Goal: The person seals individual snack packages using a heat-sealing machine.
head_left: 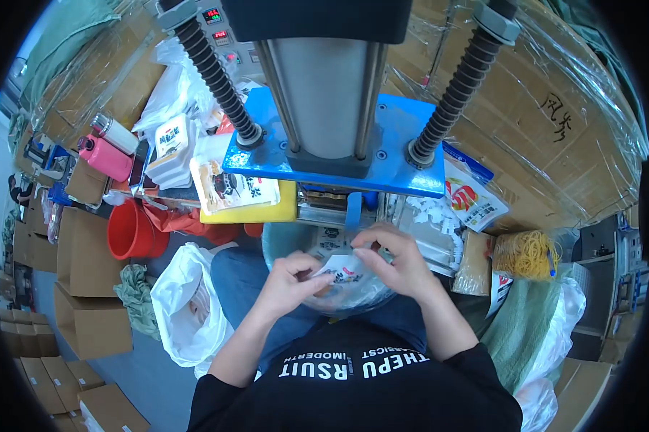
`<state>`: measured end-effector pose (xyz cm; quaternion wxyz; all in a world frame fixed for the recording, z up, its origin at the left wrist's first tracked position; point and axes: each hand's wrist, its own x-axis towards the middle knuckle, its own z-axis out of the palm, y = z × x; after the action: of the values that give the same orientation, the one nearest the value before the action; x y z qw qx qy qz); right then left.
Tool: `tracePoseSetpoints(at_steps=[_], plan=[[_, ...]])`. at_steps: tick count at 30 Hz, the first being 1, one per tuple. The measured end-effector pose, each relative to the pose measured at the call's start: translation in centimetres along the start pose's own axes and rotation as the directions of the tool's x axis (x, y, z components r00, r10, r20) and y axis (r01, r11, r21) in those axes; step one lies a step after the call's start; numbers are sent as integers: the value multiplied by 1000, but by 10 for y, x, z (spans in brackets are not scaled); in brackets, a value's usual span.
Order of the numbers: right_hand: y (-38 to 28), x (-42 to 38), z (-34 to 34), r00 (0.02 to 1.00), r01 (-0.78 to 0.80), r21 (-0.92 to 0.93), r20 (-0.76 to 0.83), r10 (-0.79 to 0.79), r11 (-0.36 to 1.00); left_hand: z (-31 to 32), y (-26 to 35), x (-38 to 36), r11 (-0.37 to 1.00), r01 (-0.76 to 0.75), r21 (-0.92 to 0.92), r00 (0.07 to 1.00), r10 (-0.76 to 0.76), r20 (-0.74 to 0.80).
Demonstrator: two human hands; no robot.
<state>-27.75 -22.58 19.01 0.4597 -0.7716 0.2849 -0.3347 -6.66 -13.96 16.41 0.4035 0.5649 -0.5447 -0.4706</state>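
Observation:
Both my hands are raised over a round plastic-lined tub (274, 241) between my knees. A small white printed pouch (344, 271) is between them, with dark lettering and a red mark. My left hand (297, 282) pinches its left edge. My right hand (395, 261) is closed at the pouch's upper right corner, thumb against the fingers. Just beyond the hands stands a press with a blue plate (404, 173) and a grey cylinder (324, 93). More printed packaging shows inside the tub.
Left of the press, a printed pouch (231, 189) lies on a yellow block (285, 205). A red bucket (128, 229), a white bag (177, 295) and a pink bottle (105, 158) are further left. Yellow rubber bands (522, 254) and large cartons (555, 173) stand at the right.

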Motion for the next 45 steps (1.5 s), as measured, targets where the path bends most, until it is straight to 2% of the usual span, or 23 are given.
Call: tracePoseSetpoints(at_steps=[1, 2, 3, 5, 8, 11, 14, 16, 18, 20, 21, 22, 24, 27, 29, 31, 33, 37, 38, 40, 42, 44, 45], plan=[[4, -5, 7, 998, -40, 87, -39, 44, 995, 2, -8, -5, 961, 168, -221, 984, -152, 87], [8, -11, 14, 989, -129, 136, -52, 138, 982, 12, -12, -7, 910, 184, -373, 983, -170, 71], [13, -12, 18, 990, -128, 140, -46, 136, 982, 14, -19, -5, 909, 185, -373, 983, -174, 64], [20, -17, 18, 934, -299, 251, -121, 337, 921, 16, -27, 1, 835, 291, -466, 955, -280, 95], [31, -20, -8, 914, -305, 182, -219, 341, 935, 8, -37, 33, 763, 283, -582, 933, -360, -18], [34, -23, -35, 918, -238, -149, -356, 173, 960, 9, -47, 61, 706, 224, -672, 934, -353, -61], [58, -26, -43, 911, -224, -546, -411, -25, 808, 13, -52, 68, 719, 222, -659, 920, -379, -103], [85, -38, -39, 912, -313, -560, -404, 77, 767, 13, -47, 67, 707, 272, -652, 891, -441, -106], [97, -40, -42, 940, -223, -559, -340, 25, 798, 12, -60, 72, 838, 230, -494, 929, -340, -144], [103, -40, -40, 866, -355, -429, -487, 118, 831, -18, -38, 63, 944, 238, -228, 956, -269, -116], [114, -41, -48, 880, -285, -453, -473, 44, 845, -33, -17, 61, 961, 268, -66, 958, -273, -92], [122, -42, -56, 883, -227, -479, -468, -28, 848, -42, -38, 62, 951, 65, 303, 923, 58, -379], [122, -45, -66, 900, -206, -412, -435, 7, 887, -74, -13, 48, 664, 43, 746, 620, 568, -541], [123, -52, -67, 905, -227, -311, -418, 82, 923, -87, -76, 27, 450, 4, 893, 828, 499, -255], [125, -50, -67, 904, -260, -240, -401, 149, 935, -95, -77, 20, 369, -99, 924, 817, 560, -136], [124, -55, -65, 854, -378, -20, -394, 340, 926, -100, -78, 26, 633, -136, 762, 835, 487, -256], [98, -46, -49, 847, -328, 110, -406, 344, 938, -104, -63, 34, 588, -163, 792, 783, 566, -258], [63, -42, -31, 820, -247, 502, -347, 455, 829, -78, -28, 36, 728, -112, 676, 712, 534, -457], [51, -44, -31, 874, -312, 428, -221, 433, 848, -64, -19, 29, 761, -158, 629, 719, 525, -455], [44, -39, -20, 902, -349, 178, -204, 381, 920, -38, -12, 15, 765, -212, 608, 818, 479, -318], [10, -18, -21, 981, -135, -16, -141, 132, 991, -22, -3, 12, 799, -286, 529, 877, 440, -190], [-10, 1, -26, 1000, -19, -113, 9, 20, 993, -11, 10, 10, 896, -174, 408, 973, 220, -69], [-10, 3, -22, 999, 34, -110, 24, -31, 993, -5, 10, 10, 946, -192, 262, 978, 207, -31]])
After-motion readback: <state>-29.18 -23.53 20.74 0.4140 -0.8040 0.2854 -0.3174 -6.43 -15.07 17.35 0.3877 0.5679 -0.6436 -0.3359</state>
